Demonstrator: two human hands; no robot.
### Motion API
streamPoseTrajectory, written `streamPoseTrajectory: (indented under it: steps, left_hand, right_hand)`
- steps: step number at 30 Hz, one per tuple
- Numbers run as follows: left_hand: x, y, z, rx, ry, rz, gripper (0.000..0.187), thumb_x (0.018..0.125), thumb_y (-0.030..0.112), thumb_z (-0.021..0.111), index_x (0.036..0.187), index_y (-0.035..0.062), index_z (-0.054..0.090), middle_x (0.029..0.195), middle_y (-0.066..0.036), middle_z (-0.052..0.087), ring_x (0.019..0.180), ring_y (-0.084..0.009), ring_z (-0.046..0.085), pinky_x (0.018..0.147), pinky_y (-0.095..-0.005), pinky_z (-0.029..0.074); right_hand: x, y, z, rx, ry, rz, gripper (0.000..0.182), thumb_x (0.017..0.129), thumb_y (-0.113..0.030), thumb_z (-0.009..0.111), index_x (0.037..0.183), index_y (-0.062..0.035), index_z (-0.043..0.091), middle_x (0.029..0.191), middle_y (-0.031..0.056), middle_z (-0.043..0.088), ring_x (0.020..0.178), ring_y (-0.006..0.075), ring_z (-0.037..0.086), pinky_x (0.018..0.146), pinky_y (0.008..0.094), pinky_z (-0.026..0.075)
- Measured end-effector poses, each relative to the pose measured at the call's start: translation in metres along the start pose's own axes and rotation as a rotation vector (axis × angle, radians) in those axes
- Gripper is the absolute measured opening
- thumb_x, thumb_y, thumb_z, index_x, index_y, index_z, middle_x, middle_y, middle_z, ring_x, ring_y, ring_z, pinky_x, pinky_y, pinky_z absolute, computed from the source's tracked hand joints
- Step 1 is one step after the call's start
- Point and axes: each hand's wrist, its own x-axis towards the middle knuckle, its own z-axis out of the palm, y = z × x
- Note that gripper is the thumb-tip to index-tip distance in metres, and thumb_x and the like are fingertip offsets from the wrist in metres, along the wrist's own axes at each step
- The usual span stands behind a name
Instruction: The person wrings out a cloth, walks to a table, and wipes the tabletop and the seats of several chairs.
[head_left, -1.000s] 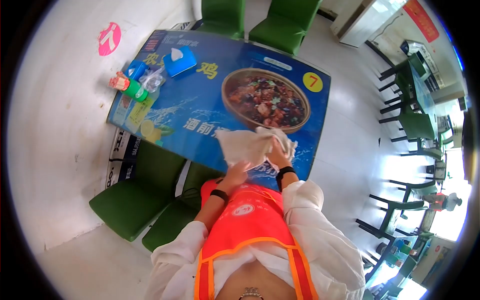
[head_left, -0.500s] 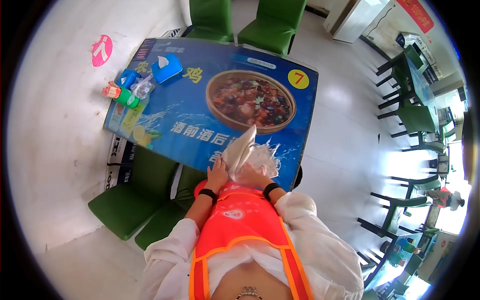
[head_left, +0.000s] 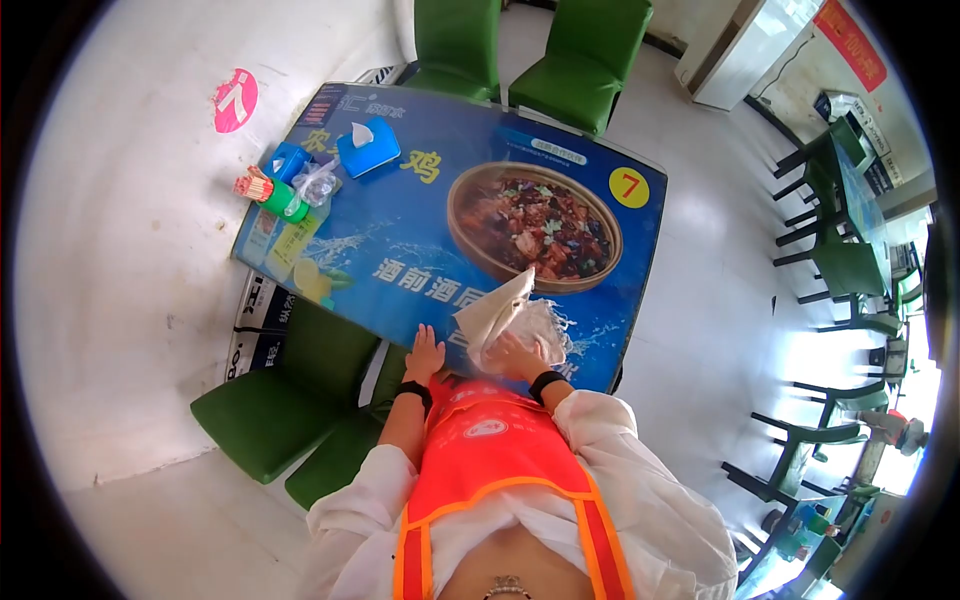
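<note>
One pale cloth [head_left: 495, 312] lies by the near edge of a blue worktop [head_left: 400, 218], under the right hand [head_left: 512, 360], whose grip cannot be told. The left hand [head_left: 425, 354] lies flat beside it, fingers extended. Two blue tissue boxes [head_left: 370, 150], one green stick holder [head_left: 287, 203] and one plastic bag [head_left: 317, 184] sit toward the left end, well apart.

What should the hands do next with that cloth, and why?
I'd say the right hand could slide the cloth forward over the printed bowl picture. That hand is on the cloth, by the near edge of the tabletop; the left hand holds nothing, and nothing lies on the picture ahead.
</note>
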Motion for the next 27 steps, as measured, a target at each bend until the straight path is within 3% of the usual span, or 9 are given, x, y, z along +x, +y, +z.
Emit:
streamPoseTrajectory:
  steps: [8,10,12,14,16,19,20,21,27]
  left_hand:
    - [-0.033,-0.014,0.011,-0.023,0.044,0.005,0.058,0.086,0.027,0.044,0.138,0.0051,0.031,0.148,-0.012,0.021,0.134,-0.0253,0.027,0.098,-0.0545,0.034]
    - [-0.039,-0.018,0.015,0.098,0.262,0.091,0.059,0.082,0.020,0.047,0.137,0.0064,0.032,0.138,-0.015,0.035,0.123,-0.0284,0.039,0.094,-0.0535,0.037]
    - [-0.040,-0.025,0.009,0.155,0.496,0.193,0.062,0.077,0.013,0.050,0.137,0.0088,0.034,0.120,-0.014,0.052,0.107,-0.0301,0.052,0.088,-0.0485,0.040]
    - [-0.037,-0.024,-0.017,0.101,0.476,0.140,0.062,0.077,0.015,0.051,0.136,0.0096,0.035,0.117,-0.014,0.052,0.107,-0.0293,0.051,0.087,-0.0465,0.040]
    - [-0.027,-0.025,-0.039,0.046,0.452,0.104,0.061,0.077,0.016,0.052,0.136,0.0104,0.036,0.115,-0.013,0.052,0.106,-0.0285,0.051,0.086,-0.0445,0.041]
    - [-0.019,-0.025,-0.056,0.087,0.646,0.270,0.069,0.075,0.019,0.059,0.139,0.0106,0.031,0.127,-0.016,0.045,0.113,-0.0299,0.047,0.088,-0.0418,0.040]
    - [-0.020,-0.022,-0.062,0.080,0.495,0.292,0.071,0.074,0.022,0.061,0.138,0.0112,0.032,0.129,-0.015,0.043,0.116,-0.0295,0.045,0.088,-0.0424,0.040]
    - [-0.020,-0.019,-0.065,0.073,0.345,0.314,0.072,0.073,0.025,0.064,0.137,0.0119,0.034,0.132,-0.013,0.041,0.118,-0.0291,0.043,0.089,-0.0430,0.041]
    - [-0.014,-0.017,-0.010,0.169,0.479,0.172,0.071,0.072,0.030,0.066,0.134,0.0118,0.037,0.141,-0.013,0.033,0.125,-0.0281,0.039,0.089,-0.0474,0.041]
  right_hand:
    - [0.035,-0.029,-0.030,-0.055,-0.171,0.025,0.043,0.089,-0.030,0.045,0.132,-0.0258,0.041,0.143,0.0046,0.029,0.135,0.0255,0.018,0.095,0.0702,0.025]
    - [0.053,-0.045,-0.034,-0.020,0.002,-0.047,0.038,0.086,-0.024,0.049,0.123,-0.0210,0.050,0.138,0.0097,0.036,0.131,0.0299,0.028,0.094,0.0669,0.029]
    - [0.085,-0.070,-0.052,-0.118,-0.136,-0.124,0.036,0.084,-0.024,0.051,0.119,-0.0188,0.054,0.135,0.0103,0.040,0.128,0.0304,0.032,0.094,0.0640,0.031]
    - [0.109,-0.088,-0.050,-0.212,-0.254,-0.175,0.033,0.082,-0.023,0.052,0.114,-0.0166,0.058,0.132,0.0109,0.044,0.126,0.0310,0.036,0.094,0.0611,0.033]
    - [0.123,-0.094,-0.022,0.037,-0.074,-0.080,0.031,0.079,-0.024,0.055,0.107,-0.0139,0.063,0.130,0.0102,0.046,0.125,0.0312,0.038,0.094,0.0574,0.034]
    - [0.115,-0.103,-0.019,0.018,-0.130,-0.201,0.038,0.078,-0.026,0.056,0.115,-0.0157,0.059,0.134,0.0098,0.043,0.126,0.0292,0.037,0.096,0.0584,0.031]
    - [0.162,-0.060,0.069,0.147,0.006,-0.357,0.045,0.077,-0.028,0.058,0.121,-0.0153,0.053,0.135,0.0100,0.042,0.127,0.0287,0.036,0.097,0.0600,0.028]
    - [0.159,-0.062,0.067,0.135,0.001,-0.357,0.045,0.077,-0.028,0.058,0.121,-0.0153,0.053,0.135,0.0100,0.042,0.127,0.0287,0.036,0.097,0.0600,0.028]
    - [0.144,-0.055,0.039,0.368,-0.189,-0.444,0.042,0.083,-0.030,0.050,0.119,-0.0078,0.051,0.123,0.0142,0.052,0.113,0.0327,0.049,0.095,0.0424,0.039]
